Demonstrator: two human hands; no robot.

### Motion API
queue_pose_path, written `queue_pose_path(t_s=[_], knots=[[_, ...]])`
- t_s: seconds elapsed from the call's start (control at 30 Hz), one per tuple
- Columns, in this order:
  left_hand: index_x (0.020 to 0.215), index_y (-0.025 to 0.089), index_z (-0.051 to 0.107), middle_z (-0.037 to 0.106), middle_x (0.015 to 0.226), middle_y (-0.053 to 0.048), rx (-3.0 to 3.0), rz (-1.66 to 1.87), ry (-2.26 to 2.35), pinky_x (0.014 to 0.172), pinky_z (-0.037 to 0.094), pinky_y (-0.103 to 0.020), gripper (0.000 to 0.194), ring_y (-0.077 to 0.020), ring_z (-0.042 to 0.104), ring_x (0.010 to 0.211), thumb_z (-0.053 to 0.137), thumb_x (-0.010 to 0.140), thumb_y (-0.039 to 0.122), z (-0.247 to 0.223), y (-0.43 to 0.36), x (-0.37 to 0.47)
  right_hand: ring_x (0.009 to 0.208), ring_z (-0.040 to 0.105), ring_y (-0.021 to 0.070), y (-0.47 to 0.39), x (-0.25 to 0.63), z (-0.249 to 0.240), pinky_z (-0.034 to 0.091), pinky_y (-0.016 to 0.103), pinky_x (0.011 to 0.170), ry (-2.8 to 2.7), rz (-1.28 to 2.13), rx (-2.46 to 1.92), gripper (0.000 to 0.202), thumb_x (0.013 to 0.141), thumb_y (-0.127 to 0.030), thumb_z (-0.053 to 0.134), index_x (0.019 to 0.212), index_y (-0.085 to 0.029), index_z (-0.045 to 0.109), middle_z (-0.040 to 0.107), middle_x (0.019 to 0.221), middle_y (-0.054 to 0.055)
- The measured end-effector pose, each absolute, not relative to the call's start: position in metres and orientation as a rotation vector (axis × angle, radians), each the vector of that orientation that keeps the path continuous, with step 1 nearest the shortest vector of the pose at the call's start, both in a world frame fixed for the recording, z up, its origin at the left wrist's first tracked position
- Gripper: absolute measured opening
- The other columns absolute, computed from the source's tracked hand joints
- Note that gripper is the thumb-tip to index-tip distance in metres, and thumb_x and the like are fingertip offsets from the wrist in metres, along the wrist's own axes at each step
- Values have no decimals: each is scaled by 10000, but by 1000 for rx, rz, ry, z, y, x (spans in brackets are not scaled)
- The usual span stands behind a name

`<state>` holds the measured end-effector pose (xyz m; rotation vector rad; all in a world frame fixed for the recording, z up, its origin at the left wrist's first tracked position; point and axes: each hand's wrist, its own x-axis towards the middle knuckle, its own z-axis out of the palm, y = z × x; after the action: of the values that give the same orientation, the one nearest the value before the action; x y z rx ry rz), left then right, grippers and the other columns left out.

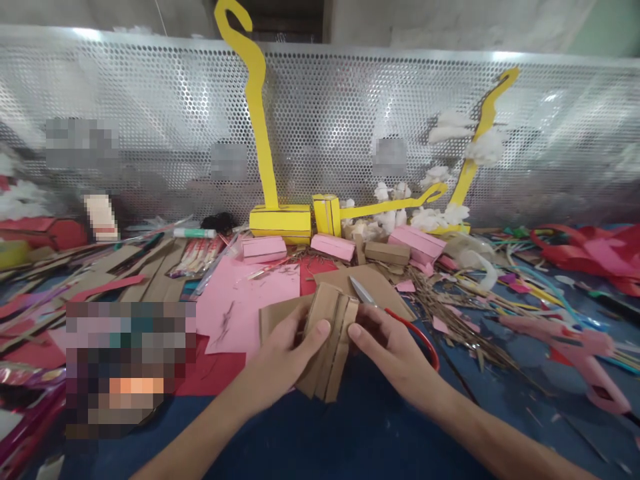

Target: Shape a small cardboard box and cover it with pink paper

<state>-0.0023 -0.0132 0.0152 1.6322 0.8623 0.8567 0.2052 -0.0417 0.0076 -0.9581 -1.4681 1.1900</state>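
Note:
Between my two hands is a folded brown cardboard box (324, 353), its long panels creased and tilted toward me. My left hand (295, 347) grips its left side, thumb laid along the front panel. On the right edge, my right hand (383, 340) pinches the cardboard near the top, the other fingers behind it. Just beyond the right hand are scissors (361, 292) with red handles, partly hidden by that hand. Under and behind the box lie flat brown cardboard (385, 283) and a pink sheet (230, 313).
Yellow box shapes (280, 220) with tall hooked strips stand by a perforated metal panel (320, 113). Small pink boxes (264, 249) line the back. At right are a pink glue gun (575, 347) and dry twigs (450, 313); cardboard strips (160, 273) cover the left.

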Motion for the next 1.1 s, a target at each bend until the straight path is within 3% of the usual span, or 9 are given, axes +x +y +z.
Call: queue_pose_path(t_s=[0.17,0.37,0.47,0.6,0.73,0.83,0.97,1.1], knots=[[1522,315,452,519,1565,-54,1505,822,808,1170,418,-448,588,-288,492,1421,548,990,546,13,-13,-2,1219,650,247,-42,208,8,528,396,1049,-1515,1171,-967,416,977,-440,651,1338,-245,584,650,1385,102],[1516,276,456,529,1551,-97,1516,809,784,1162,425,-484,593,-311,517,1393,555,990,532,17,-15,-4,1239,637,258,-42,210,7,519,421,1065,-1559,1161,-967,420,971,-428,665,1329,-227,578,639,1395,119],[1515,267,451,542,1534,-105,1575,791,802,1163,416,-497,634,-322,525,1381,624,956,512,20,-19,-3,1207,650,258,-43,208,8,532,421,1037,-1553,1153,-966,388,976,-437,655,1291,-220,590,656,1358,125],[1486,271,477,597,1470,-94,1662,792,858,1136,436,-504,806,-348,545,1349,834,787,455,19,-23,0,1077,689,244,-45,206,13,560,388,952,-1546,1111,-985,328,974,-455,646,1196,-215,618,700,1250,115],[1415,256,556,653,1402,-101,1470,766,811,1098,468,-501,685,-351,589,1304,810,810,449,13,-23,2,1003,692,222,-47,205,20,560,351,910,-1553,1057,-1008,291,1006,-471,582,1130,-214,642,722,1164,92],[1458,277,509,611,1462,-102,1204,782,782,1107,459,-498,702,-345,550,1359,789,829,413,11,-23,2,1107,665,223,-51,204,21,538,349,973,-1562,1114,-972,313,1039,-460,519,1232,-234,618,693,1239,87],[1551,336,363,590,1488,-110,965,785,701,1057,493,-527,802,-342,580,1331,761,856,375,12,-24,5,1162,638,217,-56,203,15,518,360,1031,-1636,1132,-939,475,996,-406,628,1426,-276,475,627,1333,84],[1437,231,556,619,1452,-135,1087,881,605,1157,409,-495,604,-323,552,1363,756,880,356,12,-21,8,1088,643,198,-55,204,10,532,349,980,-1627,1092,-969,491,989,-397,643,1418,-271,440,623,1267,79]])
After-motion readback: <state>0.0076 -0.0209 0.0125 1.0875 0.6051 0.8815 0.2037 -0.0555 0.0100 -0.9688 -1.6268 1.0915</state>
